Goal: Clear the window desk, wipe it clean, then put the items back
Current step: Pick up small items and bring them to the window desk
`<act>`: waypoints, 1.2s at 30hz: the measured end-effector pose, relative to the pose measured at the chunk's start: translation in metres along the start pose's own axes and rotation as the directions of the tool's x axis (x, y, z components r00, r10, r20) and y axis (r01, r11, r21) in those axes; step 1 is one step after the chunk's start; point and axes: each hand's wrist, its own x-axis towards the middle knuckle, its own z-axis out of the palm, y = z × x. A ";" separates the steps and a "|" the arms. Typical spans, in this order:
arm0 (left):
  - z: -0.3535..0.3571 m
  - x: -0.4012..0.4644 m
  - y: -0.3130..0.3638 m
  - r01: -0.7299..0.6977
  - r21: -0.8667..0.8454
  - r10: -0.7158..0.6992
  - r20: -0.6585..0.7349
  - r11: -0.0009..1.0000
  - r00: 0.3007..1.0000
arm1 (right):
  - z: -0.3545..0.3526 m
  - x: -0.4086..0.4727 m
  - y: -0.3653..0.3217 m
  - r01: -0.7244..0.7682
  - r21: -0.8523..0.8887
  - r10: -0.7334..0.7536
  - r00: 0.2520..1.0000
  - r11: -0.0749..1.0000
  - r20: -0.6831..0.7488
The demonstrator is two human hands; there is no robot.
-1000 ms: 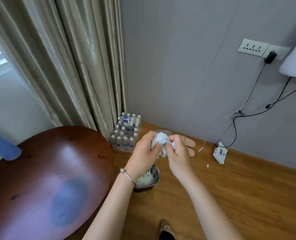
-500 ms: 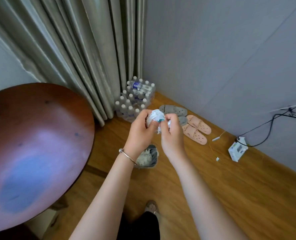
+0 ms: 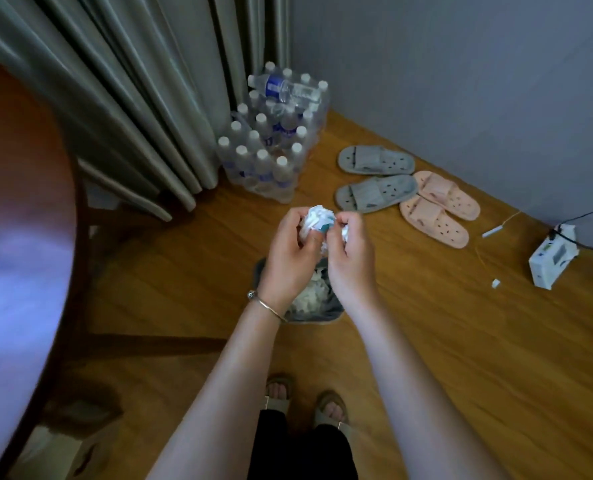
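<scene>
Wooden floor [image 3: 444, 341] carries everything here. Round brown desk [image 3: 21, 202] fills the left edge of view, top glossy with window glare. Grey-green curtain [image 3: 122, 81] hangs behind it, down to the floor. Shrink-wrapped pack of water bottles [image 3: 267, 150] stands at the corner where curtain meets wall, one loose bottle lying on top. Grey slippers [image 3: 374, 178] and pink slippers [image 3: 437, 209] lie along the wall edge, pairs touching. White box [image 3: 551, 261] with a cable sits near the right edge. Small bin [image 3: 333, 310] with white waste in it, directly under the hands. Left hand [image 3: 288, 258] and right hand [image 3: 352, 258] both curled round a crumpled white tissue wad [image 3: 317, 220], held above the bin. Bracelet [image 3: 267, 304] on left wrist.
</scene>
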 end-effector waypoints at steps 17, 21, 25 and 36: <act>0.055 0.009 -0.214 0.211 -0.038 -0.209 0.047 0.977 0.977 | 0.066 -0.013 0.206 -0.105 -0.055 0.113 0.981 0.993 0.158; 0.056 0.007 -0.234 0.211 -0.020 -0.209 0.055 0.977 0.976 | 0.073 -0.014 0.222 -0.095 -0.086 0.109 0.979 0.992 0.172; 0.054 0.006 -0.245 0.245 -0.010 -0.243 0.085 0.970 0.966 | 0.076 -0.013 0.231 -0.060 -0.153 0.091 0.975 0.986 0.204; 0.046 0.009 -0.238 0.263 0.006 -0.261 0.132 0.965 0.956 | 0.069 -0.011 0.220 -0.023 -0.248 0.071 0.980 0.968 0.186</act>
